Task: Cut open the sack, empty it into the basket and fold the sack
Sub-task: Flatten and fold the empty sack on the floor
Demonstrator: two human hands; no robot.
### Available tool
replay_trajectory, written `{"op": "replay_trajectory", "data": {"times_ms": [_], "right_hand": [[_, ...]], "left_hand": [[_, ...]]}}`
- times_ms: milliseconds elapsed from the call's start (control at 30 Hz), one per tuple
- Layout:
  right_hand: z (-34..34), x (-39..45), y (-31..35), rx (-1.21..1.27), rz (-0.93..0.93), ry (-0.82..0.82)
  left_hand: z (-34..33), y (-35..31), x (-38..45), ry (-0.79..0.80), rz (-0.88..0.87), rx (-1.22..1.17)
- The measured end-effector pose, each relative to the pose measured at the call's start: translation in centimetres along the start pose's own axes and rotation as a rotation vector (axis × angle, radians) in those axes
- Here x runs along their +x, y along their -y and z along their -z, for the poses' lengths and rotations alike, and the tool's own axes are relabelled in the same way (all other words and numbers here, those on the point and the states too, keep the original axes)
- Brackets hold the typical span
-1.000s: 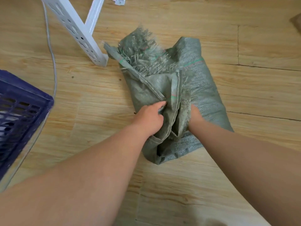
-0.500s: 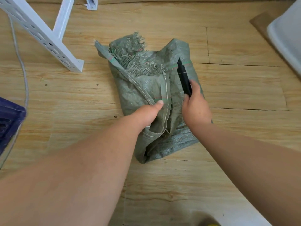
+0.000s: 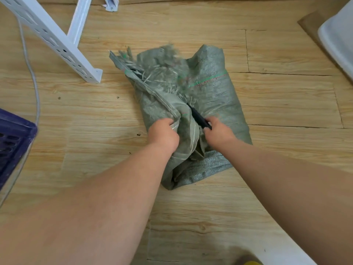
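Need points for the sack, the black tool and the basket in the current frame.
sack (image 3: 210,88), head view, on the woven green side panel.
black tool (image 3: 198,116), head view, on its dark shaft above the right hand.
basket (image 3: 17,129), head view, on its dark blue rim at the left edge.

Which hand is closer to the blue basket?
Left. The left hand grips the sack on the side facing the blue basket; the right hand holds a black tool farther away.

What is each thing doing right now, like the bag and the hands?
sack: lying on the floor, crumpled, top frayed
left hand: gripping the sack's seamed edge
right hand: gripping the black tool
black tool: tip against the sack
basket: on the floor, apart from the sack
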State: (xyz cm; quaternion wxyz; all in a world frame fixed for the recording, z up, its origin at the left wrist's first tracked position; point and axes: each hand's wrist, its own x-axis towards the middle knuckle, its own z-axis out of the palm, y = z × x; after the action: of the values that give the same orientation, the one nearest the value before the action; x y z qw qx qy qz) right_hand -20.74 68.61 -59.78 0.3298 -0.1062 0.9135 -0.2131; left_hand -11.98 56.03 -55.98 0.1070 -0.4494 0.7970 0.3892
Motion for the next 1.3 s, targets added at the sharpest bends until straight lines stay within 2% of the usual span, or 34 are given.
{"op": "replay_trajectory", "data": {"times_ms": [67, 100, 133, 267, 333, 433, 500, 600, 733, 833, 1000, 1133, 1200, 1267, 1300], "right_hand": [[-1.7, 0.0, 0.7, -0.023, 0.011, 0.099], [-2.5, 0.1, 1.2, -0.037, 0.044, 0.131], [-3.1, 0.1, 1.8, -0.054, 0.079, 0.153], [-3.2, 0.2, 2.0, -0.034, 0.086, 0.098], [-2.1, -0.4, 1.3, -0.075, 0.074, 0.01], [0.1, -1.2, 1.3, -0.074, 0.139, -0.236], [0.9, -2.2, 2.5, -0.05, 0.265, -0.34], [0.2, -3.8, 4.7, -0.114, 0.36, -0.293], [-0.1, -3.3, 5.6, -0.083, 0.201, -0.256], [0.9, -2.9, 4.7, -0.101, 0.224, -0.31], [1.0, -4.3, 4.3, -0.157, 0.399, -0.317], [-0.6, -4.7, 7.8, -0.066, 0.734, -0.316], [-1.6, -4.3, 10.5, -0.136, 0.874, -0.255], [-2.3, -3.2, 12.4, -0.266, 0.898, -0.237], [-2.4, -2.3, 12.9, -0.317, 0.827, -0.246]], "left_hand": [[0.6, -0.1, -0.3, -0.226, -0.085, -0.035], [0.8, -0.1, -0.3, -0.271, -0.145, -0.004], [0.7, 0.2, 0.0, -0.227, -0.191, 0.047], [-0.3, 2.5, -0.3, 0.369, -0.154, 0.165], [-0.8, 3.5, -0.7, 0.492, -0.177, 0.289], [-1.6, 4.1, -1.1, 0.462, -0.282, 0.562], [-1.9, 4.1, -1.0, 0.439, -0.302, 0.601], [-2.0, 4.1, -0.8, 0.423, -0.286, 0.57], [-1.2, 4.8, 0.0, 0.444, -0.221, 0.607], [-0.3, 5.4, 0.4, 0.418, -0.216, 0.724], [1.8, 5.7, 1.2, 0.348, -0.219, 0.787], [1.5, 4.9, -0.5, 0.392, -0.266, 0.759], [1.1, 4.6, -1.5, 0.404, -0.26, 0.749], [1.0, 4.9, -2.1, 0.425, -0.275, 0.661], [0.9, 5.4, -2.3, 0.447, -0.259, 0.579]]}}
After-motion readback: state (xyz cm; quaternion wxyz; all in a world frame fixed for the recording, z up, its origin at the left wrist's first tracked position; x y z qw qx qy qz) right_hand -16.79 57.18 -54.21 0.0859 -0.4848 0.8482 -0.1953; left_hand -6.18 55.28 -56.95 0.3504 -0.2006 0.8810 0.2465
